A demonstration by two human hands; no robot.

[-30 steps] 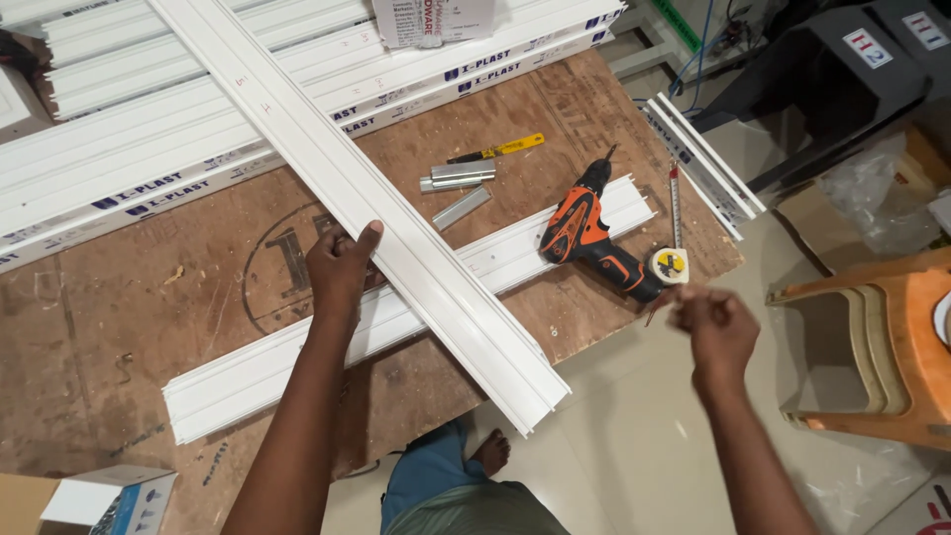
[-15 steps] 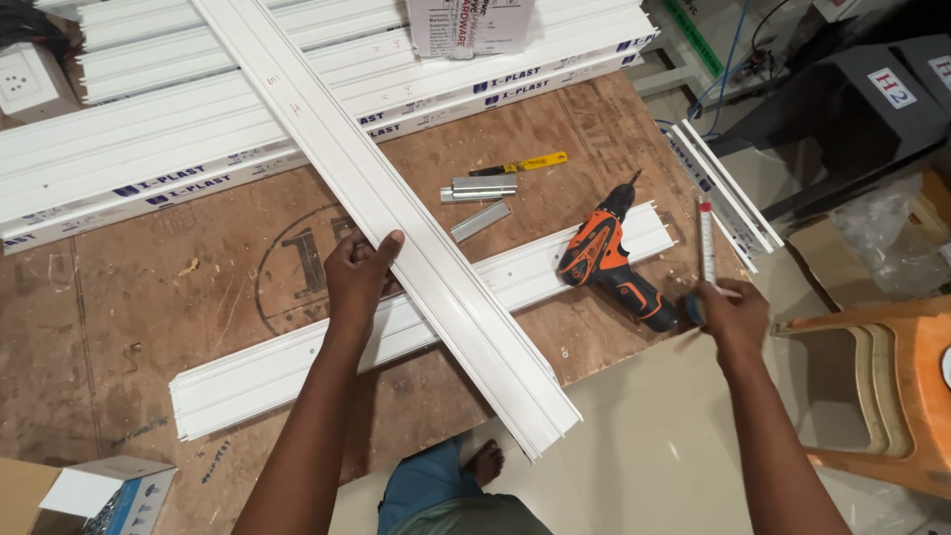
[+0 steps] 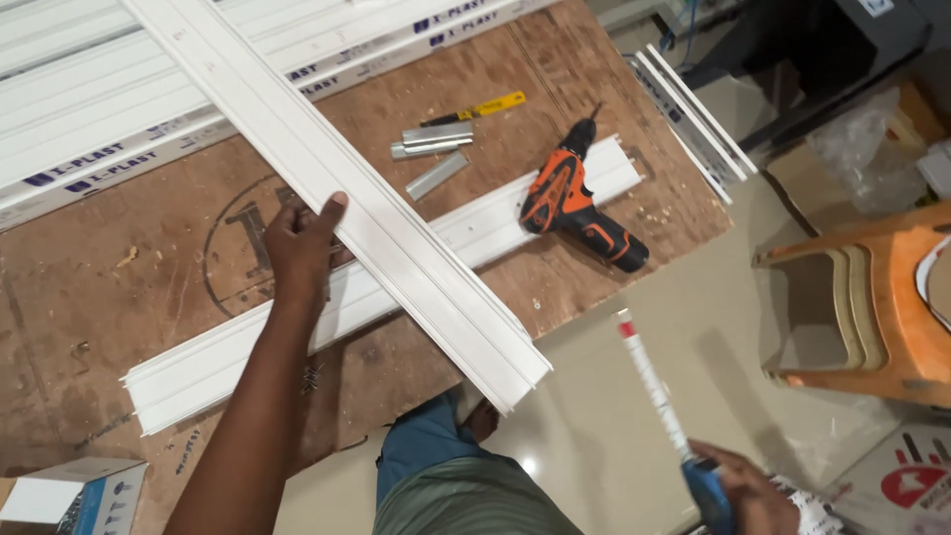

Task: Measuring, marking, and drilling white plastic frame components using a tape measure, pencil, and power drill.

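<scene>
Right hand [image 3: 758, 490] has pulled back from tabletop edge, fingers closed on blue tape measure [image 3: 705, 485] | left hand [image 3: 300, 243] fingers open, pressing long white plastic channel strip [image 3: 396, 238] lying diagonally on brown plywood tabletop [image 3: 119, 287] | strip likely light, flexible, slippery; hold mid-length.

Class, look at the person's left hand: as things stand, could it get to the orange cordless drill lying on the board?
Probably yes. The left hand rests on the long white channel; the orange cordless drill lies uncovered beyond it, with nothing tall between them.

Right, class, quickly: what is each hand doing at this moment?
Left hand: open, resting flat against the long white channel strip.
Right hand: closed around a tape measure, its blade extended.
</scene>
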